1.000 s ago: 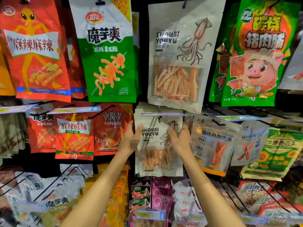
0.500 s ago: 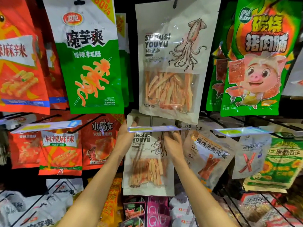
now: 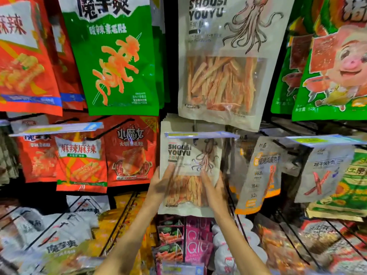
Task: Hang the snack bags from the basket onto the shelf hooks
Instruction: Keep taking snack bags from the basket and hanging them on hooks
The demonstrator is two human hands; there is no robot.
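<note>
A beige squid snack bag (image 3: 189,155) marked SHOUSI YOUYU hangs at the front of a stack on a middle-row hook, under a blue price strip (image 3: 200,134). My left hand (image 3: 160,185) lies along the bag's left edge with its fingers straight and pointing up. My right hand (image 3: 213,187) rests flat on the lower right of the bag's front. Both hands are blurred by motion. A larger bag of the same squid snack (image 3: 222,62) hangs on the hook above. The basket is out of view.
Green bags (image 3: 117,62) and red bags (image 3: 25,62) hang upper left, and pig-print green bags (image 3: 333,72) upper right. Red bags (image 3: 129,151) hang left of the hands, with grey and white bags (image 3: 258,175) to the right. Wire racks below hold several pink packets (image 3: 196,247).
Both hands slid down from the bag's top by the hook to its middle and lower part. The bag now hangs straight under the price strip. The view moved closer.
</note>
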